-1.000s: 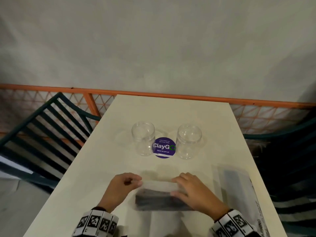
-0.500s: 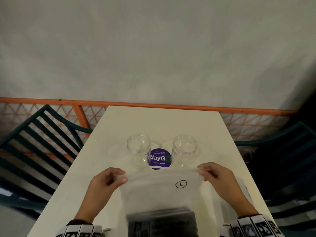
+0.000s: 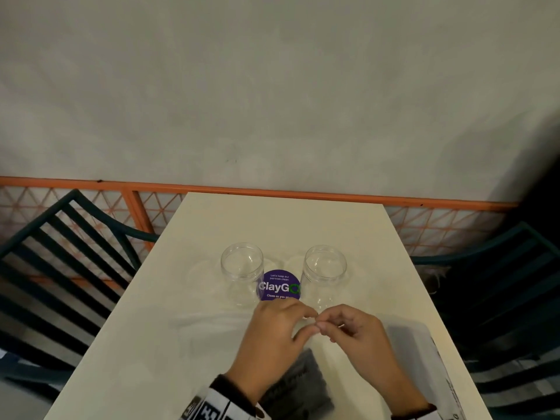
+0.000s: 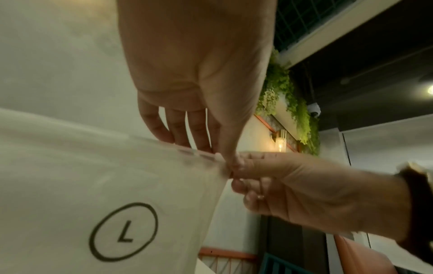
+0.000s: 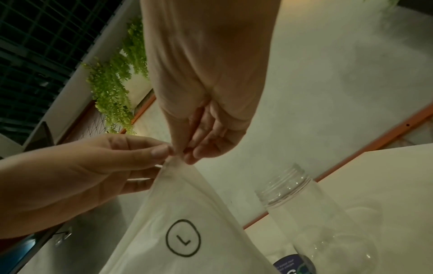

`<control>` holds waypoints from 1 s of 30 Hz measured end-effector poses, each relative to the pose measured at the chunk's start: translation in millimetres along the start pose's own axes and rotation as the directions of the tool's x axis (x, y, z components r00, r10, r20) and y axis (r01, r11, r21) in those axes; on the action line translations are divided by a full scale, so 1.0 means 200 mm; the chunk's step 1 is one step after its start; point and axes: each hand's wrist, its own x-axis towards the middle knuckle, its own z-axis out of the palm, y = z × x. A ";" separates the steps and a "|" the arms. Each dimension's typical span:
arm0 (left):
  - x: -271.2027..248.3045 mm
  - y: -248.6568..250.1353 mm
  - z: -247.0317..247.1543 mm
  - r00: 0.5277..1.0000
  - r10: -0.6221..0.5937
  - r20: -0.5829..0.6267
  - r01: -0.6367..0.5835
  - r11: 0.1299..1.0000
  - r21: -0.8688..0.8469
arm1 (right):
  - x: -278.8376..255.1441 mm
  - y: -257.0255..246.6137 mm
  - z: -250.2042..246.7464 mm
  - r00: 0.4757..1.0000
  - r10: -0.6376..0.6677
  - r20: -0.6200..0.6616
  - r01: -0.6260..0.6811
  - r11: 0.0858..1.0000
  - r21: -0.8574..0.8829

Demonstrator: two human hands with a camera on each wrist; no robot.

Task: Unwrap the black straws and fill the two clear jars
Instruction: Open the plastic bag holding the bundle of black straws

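Two clear jars, the left jar [image 3: 241, 268] and the right jar [image 3: 325, 268], stand open and empty mid-table. I hold a frosted plastic bag [image 4: 93, 185] marked with a circled L, raised in front of them. A dark bundle of black straws [image 3: 298, 386] sits in its bottom end near the table's front edge. My left hand [image 3: 309, 322] and right hand [image 3: 325, 324] meet fingertip to fingertip. Both pinch the same corner of the bag's top edge, as the left wrist view [image 4: 218, 153] and the right wrist view [image 5: 185, 153] show. The right jar [image 5: 304, 204] stands just behind the bag.
A purple round sticker [image 3: 280, 286] lies on the white table [image 3: 272, 222] between the jars. Another plastic packet [image 3: 415, 353] lies at the right edge. Dark slatted chairs [image 3: 60, 268] flank the table, and an orange rail [image 3: 272, 192] runs behind it.
Half a second ago my hands held the bag's top edge far apart. They have come together at one corner, and the bag now hangs slack to the left.
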 end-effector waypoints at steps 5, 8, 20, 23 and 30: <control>0.00 -0.01 0.00 1.000 -0.023 0.001 0.022 1.000 0.020 | -0.02 0.00 0.02 0.993 -0.115 -0.016 0.111 0.977 -0.180; -0.02 -0.06 -0.04 0.999 -0.043 0.005 0.042 0.994 0.102 | -0.03 0.02 -0.01 0.993 -0.109 -0.055 0.096 0.975 -0.202; -0.22 -0.35 -0.39 0.934 -0.329 -0.142 0.348 0.925 0.150 | -0.02 0.12 -0.25 0.974 0.026 -0.225 -0.016 0.999 0.046; -0.23 -0.36 -0.39 0.905 -0.411 -0.109 0.418 0.906 0.061 | -0.02 0.11 -0.23 0.983 0.033 -0.183 -0.021 0.998 0.067; -0.12 -0.17 -0.18 0.982 -0.182 0.048 0.174 0.975 0.138 | -0.04 0.06 -0.11 1.000 0.002 -0.007 -0.001 0.995 0.097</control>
